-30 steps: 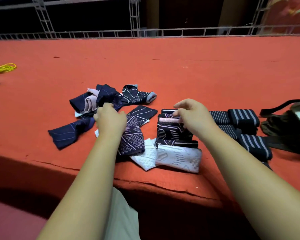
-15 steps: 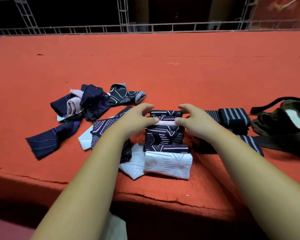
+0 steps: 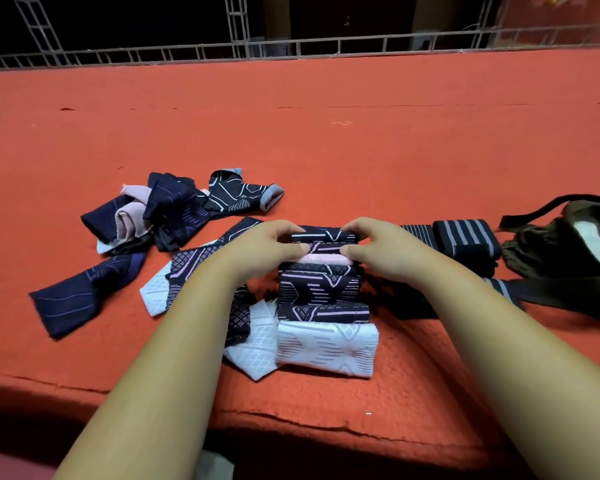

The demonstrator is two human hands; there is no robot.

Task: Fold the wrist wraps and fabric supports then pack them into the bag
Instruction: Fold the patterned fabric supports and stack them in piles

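1. The left hand (image 3: 267, 244) and the right hand (image 3: 378, 244) face each other, each with its fingers curled over the far edge of the top folded support (image 3: 323, 235) and its thumb on the near side, pinching it from either end.
2. That piece sits directly between the two hands, on top of a stack of folded supports (image 3: 321, 285) that runs from the thumbs back toward the person. The stack ends in a white folded support (image 3: 326, 348) between the forearms.
3. Beyond and outward of the left hand lies a heap of loose supports (image 3: 174, 209), navy and pink, not folded. More flat pieces lie under the left forearm.
4. Just outward of the right hand are the striped wrist wraps (image 3: 465, 237), rolled up. Past them, well apart from the hand, is the dark bag (image 3: 561, 251).
5. The bag's mouth gapes and shows something pale. I cannot tell whether that is lining or contents.
6. The pinched piece lies flat, its long axis running from one hand to the other. The pieces below it lie the same way.
7. Everything rests on a red carpeted surface (image 3: 326, 140).
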